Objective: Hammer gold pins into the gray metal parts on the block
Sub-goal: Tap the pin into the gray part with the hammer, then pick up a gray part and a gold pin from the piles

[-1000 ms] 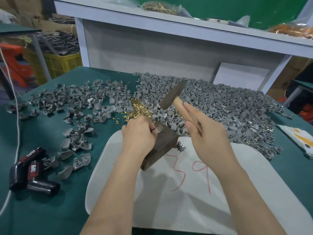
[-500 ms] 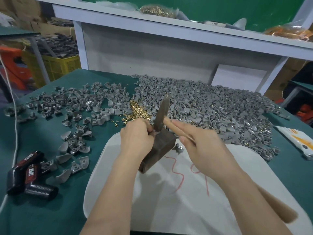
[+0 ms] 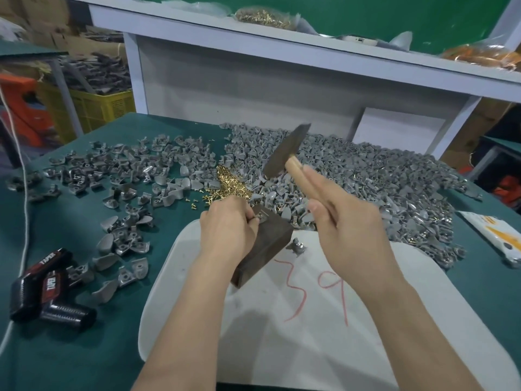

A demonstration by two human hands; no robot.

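A white board point(image 3: 310, 348) (red "39" scrawled on it) lies nearest, on the green table point(image 3: 56, 348). On the board's far-left part rests a dark block point(image 3: 263, 245), tilted. The left hand point(image 3: 228, 230) presses against the block's left side, fingertips pinching a gray metal part point(image 3: 260, 218) on the block's top far end; any pin there is too small to make out. Just right of the block, 1 loose gray part point(image 3: 297, 246) sits on the board. The right hand point(image 3: 349, 224) is clenched around the wooden handle of a hammer point(image 3: 287, 149), its dark head raised above and beyond the block. Left of the block, black "TAPER" tools point(image 3: 48, 289) lie on the table. Beyond the block: a small heap of gold pins point(image 3: 229, 184), scattered gray parts point(image 3: 118, 170) to its left and a big pile of gray parts point(image 3: 366, 176) to its right.
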